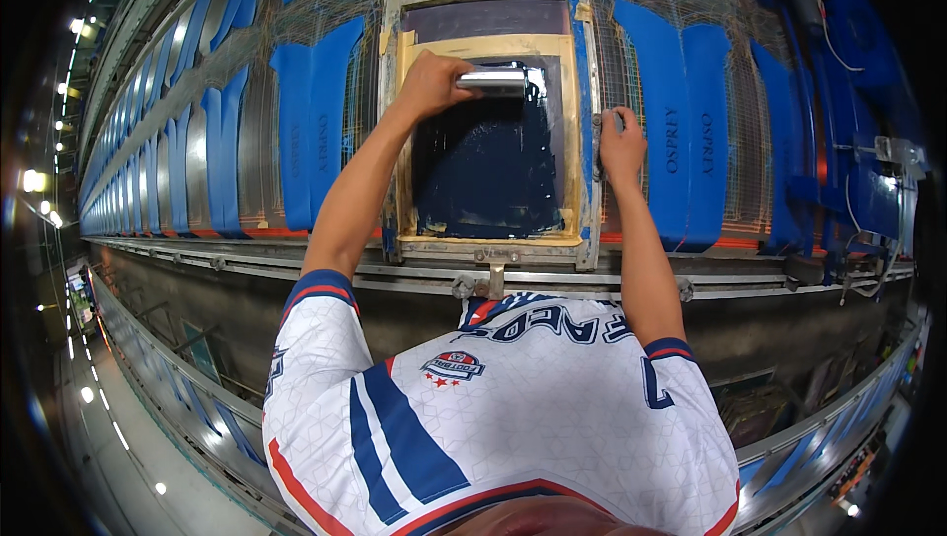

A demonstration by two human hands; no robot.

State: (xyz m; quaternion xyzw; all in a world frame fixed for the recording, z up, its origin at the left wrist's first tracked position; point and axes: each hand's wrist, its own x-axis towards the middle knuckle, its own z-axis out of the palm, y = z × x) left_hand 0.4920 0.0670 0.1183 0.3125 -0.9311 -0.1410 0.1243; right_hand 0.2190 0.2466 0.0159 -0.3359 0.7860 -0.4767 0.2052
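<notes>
A wooden-framed printing screen (584, 122) lies flat on a long table, its mesh covered with dark blue ink (483, 166). My left hand (431, 82) grips a metal-handled squeegee (496, 80) at the far end of the inked mesh. My right hand (621, 146) holds the right side rail of the frame. Both forearms reach forward over my white, blue and red jersey.
Blue fabric pieces (314, 122) lie in a row along the table on both sides of the screen, more of them at the right (686, 122). A metal rail (750, 275) runs along the table's near edge. Blue machinery and cables (868, 171) stand at the right.
</notes>
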